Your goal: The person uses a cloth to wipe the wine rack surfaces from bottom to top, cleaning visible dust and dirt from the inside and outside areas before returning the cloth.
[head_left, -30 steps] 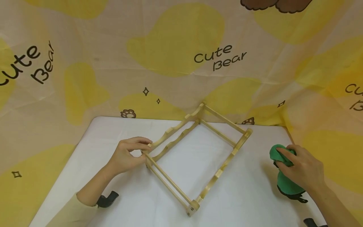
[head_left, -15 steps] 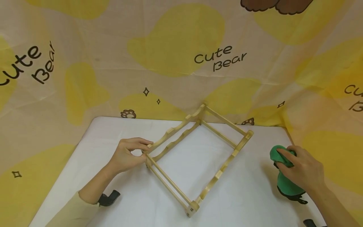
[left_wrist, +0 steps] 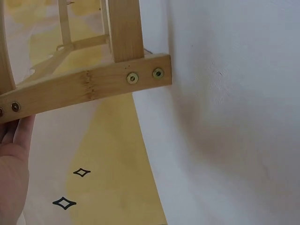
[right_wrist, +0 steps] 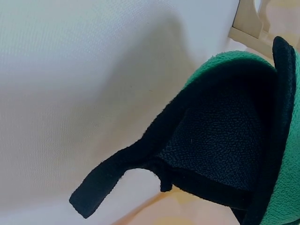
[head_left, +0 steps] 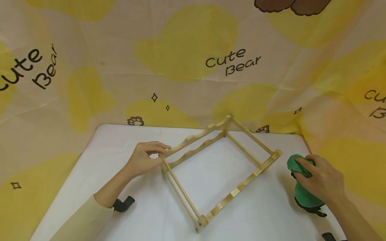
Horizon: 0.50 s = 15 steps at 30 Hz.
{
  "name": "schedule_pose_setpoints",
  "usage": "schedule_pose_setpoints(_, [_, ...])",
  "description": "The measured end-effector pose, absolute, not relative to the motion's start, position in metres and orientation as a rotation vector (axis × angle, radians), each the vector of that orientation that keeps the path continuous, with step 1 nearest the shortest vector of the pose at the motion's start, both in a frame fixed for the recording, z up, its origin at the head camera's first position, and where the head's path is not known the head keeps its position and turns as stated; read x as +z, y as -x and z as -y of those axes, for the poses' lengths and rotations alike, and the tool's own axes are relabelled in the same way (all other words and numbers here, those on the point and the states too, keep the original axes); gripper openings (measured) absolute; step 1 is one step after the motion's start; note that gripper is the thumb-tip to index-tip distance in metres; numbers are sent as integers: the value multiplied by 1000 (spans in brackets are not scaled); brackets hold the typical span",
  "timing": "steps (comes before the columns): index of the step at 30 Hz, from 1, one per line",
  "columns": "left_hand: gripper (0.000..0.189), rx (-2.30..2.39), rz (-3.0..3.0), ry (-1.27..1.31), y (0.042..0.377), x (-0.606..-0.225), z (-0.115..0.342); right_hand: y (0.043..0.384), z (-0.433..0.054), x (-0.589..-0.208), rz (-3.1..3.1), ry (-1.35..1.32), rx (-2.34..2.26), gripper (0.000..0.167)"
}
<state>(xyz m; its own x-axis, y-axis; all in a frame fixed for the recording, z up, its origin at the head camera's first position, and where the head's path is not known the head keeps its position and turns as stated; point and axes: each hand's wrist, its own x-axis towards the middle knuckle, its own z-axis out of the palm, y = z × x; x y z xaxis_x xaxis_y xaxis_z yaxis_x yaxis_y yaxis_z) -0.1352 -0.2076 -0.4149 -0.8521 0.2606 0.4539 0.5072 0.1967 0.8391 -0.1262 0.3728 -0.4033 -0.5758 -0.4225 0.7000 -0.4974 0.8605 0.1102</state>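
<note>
A light wooden rack (head_left: 235,192) with scalloped rails joined by slim crossbars stands tilted across the middle of the head view. My left hand (head_left: 146,159) pinches its left corner between thumb and fingers. The left wrist view catches the end bar (left_wrist: 93,86) of that rack, with round screw heads, and my left hand (left_wrist: 14,173) under it. On the right, my right hand (head_left: 325,180) grips a bunched green cloth (head_left: 306,195) with black edging, its lower part hanging below the fingers. From the right wrist, the cloth's dark inner side (right_wrist: 215,136) and a black tab show.
A white tabletop (head_left: 144,211) lies under everything. Yellow patterned fabric (head_left: 181,43) rises behind it and along both sides, close to the rack's far corner. Black curved pieces (head_left: 124,204) sit by my left wrist, and another (head_left: 330,236) at the lower right edge.
My left hand has moved right and slightly away, turning the rack clockwise. Its far and right corners have shifted right. The right hand and green cloth have stayed in place.
</note>
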Motion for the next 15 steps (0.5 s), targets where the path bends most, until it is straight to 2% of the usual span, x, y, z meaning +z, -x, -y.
schedule_pose_setpoints(15, [29,-1752,2270,614,167,-415,196,126,-375,-405,2273,-646,131,73])
